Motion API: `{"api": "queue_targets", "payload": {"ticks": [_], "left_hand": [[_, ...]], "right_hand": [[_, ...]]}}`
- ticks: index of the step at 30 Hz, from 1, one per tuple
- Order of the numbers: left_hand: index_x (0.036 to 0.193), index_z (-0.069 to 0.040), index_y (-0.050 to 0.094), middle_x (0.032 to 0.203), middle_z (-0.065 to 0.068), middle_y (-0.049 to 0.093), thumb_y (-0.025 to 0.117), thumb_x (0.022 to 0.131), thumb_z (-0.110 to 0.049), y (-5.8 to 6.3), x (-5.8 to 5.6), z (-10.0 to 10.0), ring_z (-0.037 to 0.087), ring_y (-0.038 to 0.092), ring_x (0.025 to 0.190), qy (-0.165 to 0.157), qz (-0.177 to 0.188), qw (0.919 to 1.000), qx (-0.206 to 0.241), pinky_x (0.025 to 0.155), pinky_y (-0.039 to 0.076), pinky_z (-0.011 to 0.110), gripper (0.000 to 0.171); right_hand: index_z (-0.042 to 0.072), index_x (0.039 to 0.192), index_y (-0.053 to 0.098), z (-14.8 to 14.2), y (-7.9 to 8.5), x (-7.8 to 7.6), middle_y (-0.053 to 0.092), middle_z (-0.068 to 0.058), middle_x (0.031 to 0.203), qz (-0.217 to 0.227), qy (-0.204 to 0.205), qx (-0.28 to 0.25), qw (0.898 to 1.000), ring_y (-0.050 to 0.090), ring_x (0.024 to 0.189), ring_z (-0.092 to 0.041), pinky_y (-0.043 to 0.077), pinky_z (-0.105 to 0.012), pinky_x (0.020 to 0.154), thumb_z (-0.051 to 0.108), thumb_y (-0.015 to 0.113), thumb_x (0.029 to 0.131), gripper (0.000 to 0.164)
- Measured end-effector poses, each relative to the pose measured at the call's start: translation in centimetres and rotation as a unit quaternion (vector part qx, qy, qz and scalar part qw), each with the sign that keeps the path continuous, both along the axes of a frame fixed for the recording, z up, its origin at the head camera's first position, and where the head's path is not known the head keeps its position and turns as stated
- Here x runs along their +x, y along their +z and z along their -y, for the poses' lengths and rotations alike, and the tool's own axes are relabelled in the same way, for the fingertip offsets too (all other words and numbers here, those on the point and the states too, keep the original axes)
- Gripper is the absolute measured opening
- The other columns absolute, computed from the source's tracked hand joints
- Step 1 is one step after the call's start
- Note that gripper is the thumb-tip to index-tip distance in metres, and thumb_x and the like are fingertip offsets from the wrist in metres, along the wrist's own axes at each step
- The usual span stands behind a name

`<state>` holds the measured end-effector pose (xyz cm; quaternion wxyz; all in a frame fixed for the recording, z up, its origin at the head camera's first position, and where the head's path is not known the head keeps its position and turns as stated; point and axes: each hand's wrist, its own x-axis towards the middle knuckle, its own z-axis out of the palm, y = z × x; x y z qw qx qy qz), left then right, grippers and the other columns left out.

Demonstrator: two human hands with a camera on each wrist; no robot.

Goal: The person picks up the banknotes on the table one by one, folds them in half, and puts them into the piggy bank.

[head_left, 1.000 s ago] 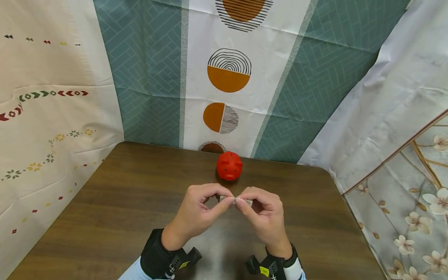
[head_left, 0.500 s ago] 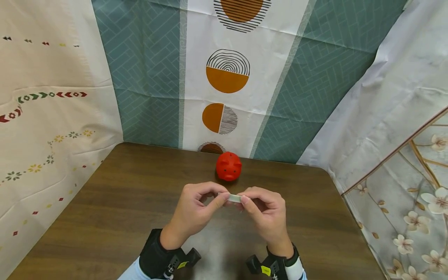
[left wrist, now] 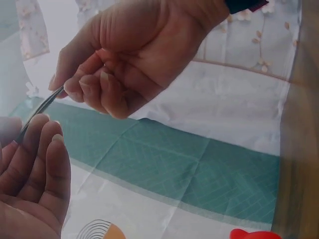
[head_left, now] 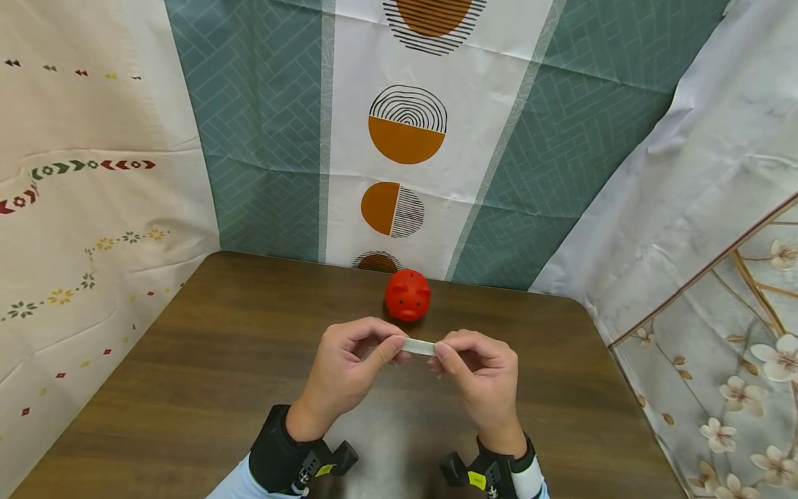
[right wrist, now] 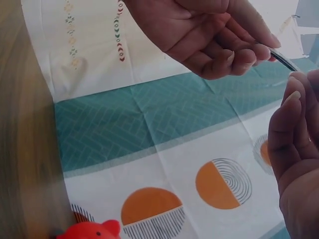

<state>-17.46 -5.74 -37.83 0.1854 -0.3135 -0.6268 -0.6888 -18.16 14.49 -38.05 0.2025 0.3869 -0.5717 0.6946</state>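
A pale, narrow folded strip of paper (head_left: 419, 346) is held out level between both hands over the table. My left hand (head_left: 344, 364) pinches its left end between thumb and fingers. The other end is pinched by my right hand (head_left: 483, 371), with only the middle of the strip showing. From the side, in the left wrist view, the strip (left wrist: 41, 108) looks thin, dark-edged and layered; in the right wrist view the strip (right wrist: 285, 60) bends slightly. Just beyond the hands sits a red piggy bank (head_left: 407, 296), facing me, with a slot on top.
The brown wooden table (head_left: 249, 333) ends behind the piggy bank at a green and white patterned curtain (head_left: 268, 138). A cream cloth (head_left: 93, 229) hangs at the left and a floral one (head_left: 736, 388) at the right.
The hands, earlier with fingertips together on the strip, have drawn apart along it. More of its middle now shows, pulled straight between them. The piggy bank stays put.
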Motion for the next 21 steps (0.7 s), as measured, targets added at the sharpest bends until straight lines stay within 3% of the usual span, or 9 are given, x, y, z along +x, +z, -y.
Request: {"api": "queue_targets", "payload": {"ticks": [3, 7, 12, 16, 21], "left_hand": [[0.095, 0.002, 0.072, 0.077, 0.015, 0.071, 0.070, 0.093, 0.004, -0.03, 0.02, 0.04, 0.015, 0.068, 0.068, 0.002, 0.010, 0.9999, -0.002, 0.068, 0.063, 0.030, 0.004], [0.092, 0.004, 0.071, 0.074, 0.015, 0.069, 0.070, 0.093, 0.001, -0.15, -0.10, 0.10, 0.016, 0.068, 0.067, 0.006, -0.014, 0.9999, -0.005, 0.066, 0.061, 0.030, 0.004], [0.096, 0.004, 0.074, 0.071, 0.013, 0.066, 0.070, 0.091, 0.008, -0.18, -0.38, 0.20, 0.016, 0.065, 0.065, 0.003, -0.029, 0.9995, 0.009, 0.063, 0.060, 0.029, 0.008], [0.099, 0.002, 0.074, 0.081, 0.013, 0.069, 0.070, 0.088, 0.012, -0.05, -0.43, 0.27, 0.019, 0.065, 0.072, -0.012, -0.029, 0.9994, 0.017, 0.066, 0.060, 0.027, 0.015], [0.106, -0.002, 0.072, 0.096, 0.015, 0.070, 0.072, 0.088, 0.010, -0.03, -0.34, 0.18, 0.018, 0.064, 0.084, -0.022, -0.008, 0.9997, 0.010, 0.074, 0.060, 0.026, 0.021]], "right_hand": [[-0.005, 0.098, 0.072, -0.02, 0.09, 0.06, 0.071, -0.008, 0.079, 0.002, -0.009, 0.006, 1.000, 0.066, 0.062, -0.016, 0.059, -0.025, 0.058, -0.016, 0.064, 0.090, 0.015], [-0.005, 0.097, 0.073, 0.02, 0.08, 0.08, 0.072, -0.008, 0.076, 0.000, -0.016, 0.008, 1.000, 0.066, 0.060, -0.015, 0.058, -0.025, 0.054, -0.016, 0.065, 0.090, 0.015], [-0.007, 0.099, 0.069, 0.39, -0.01, 0.10, 0.072, -0.007, 0.075, 0.018, 0.012, -0.003, 1.000, 0.065, 0.056, -0.015, 0.057, -0.027, 0.051, -0.014, 0.059, 0.094, 0.013], [-0.007, 0.102, 0.069, 0.58, 0.04, 0.23, 0.076, -0.004, 0.086, 0.045, 0.021, -0.014, 0.999, 0.071, 0.065, -0.015, 0.061, -0.029, 0.060, -0.015, 0.059, 0.094, 0.015], [-0.007, 0.105, 0.071, 0.59, 0.10, 0.39, 0.075, -0.004, 0.097, 0.055, -0.020, -0.010, 0.998, 0.069, 0.074, -0.016, 0.061, -0.025, 0.068, -0.020, 0.065, 0.087, 0.023]]}}
